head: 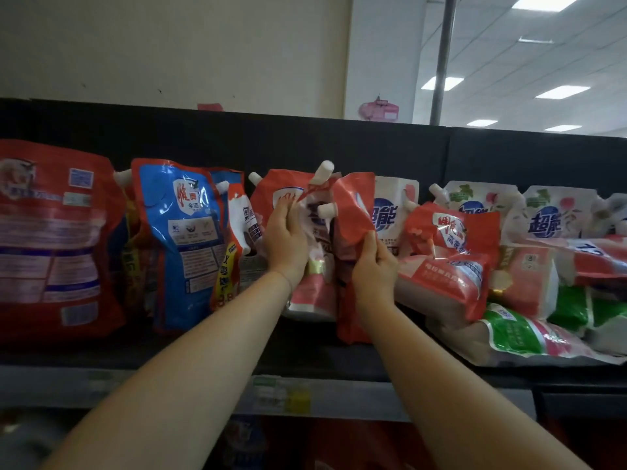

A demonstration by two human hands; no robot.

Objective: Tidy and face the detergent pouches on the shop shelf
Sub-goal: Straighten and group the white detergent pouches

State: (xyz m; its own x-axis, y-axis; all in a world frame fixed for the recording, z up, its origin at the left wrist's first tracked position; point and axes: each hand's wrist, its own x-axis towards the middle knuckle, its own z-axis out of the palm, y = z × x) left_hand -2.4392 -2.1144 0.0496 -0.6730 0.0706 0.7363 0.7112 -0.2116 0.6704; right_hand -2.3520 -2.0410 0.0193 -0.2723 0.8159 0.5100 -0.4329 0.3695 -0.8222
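A: Biggest first?
B: Black shelf (339, 357) across the whole width, dark back panel behind, detergent pouches all along it.
A: And at the left?
B: Big red pouch (57, 239), upright, printed back facing out. Just beside it, blue pouch (183, 239), upright, leaning slightly, white spout at the top left corner.
A: Right side?
B: More of a heap than a row. Pink-red pouch (444, 283) lying flat on a green-and-white pouch (515, 337), with white floral pouches (546, 218) standing behind.
A: Middle?
B: Two red ones, standing, pressed together. Crumpled red pouch (268, 188) on the left; folded red pouch (353, 212) on the right, top bent over, bottom near the shelf's front edge. More crumpled packaging between them, hard to sort out.
A: Hands?
B: Both up on the pouches, bare forearms reaching from below. Left hand (286, 242) curled round the crumpled red pouch, fingers on its face. Right hand (373, 269) gripping the folded red pouch at its right edge, thumb on the front.
A: Smaller still?
B: White cap (324, 171) sticking up between the two red pouches, a second one just below. Price labels (281, 396) on the front rail, too blurred to read
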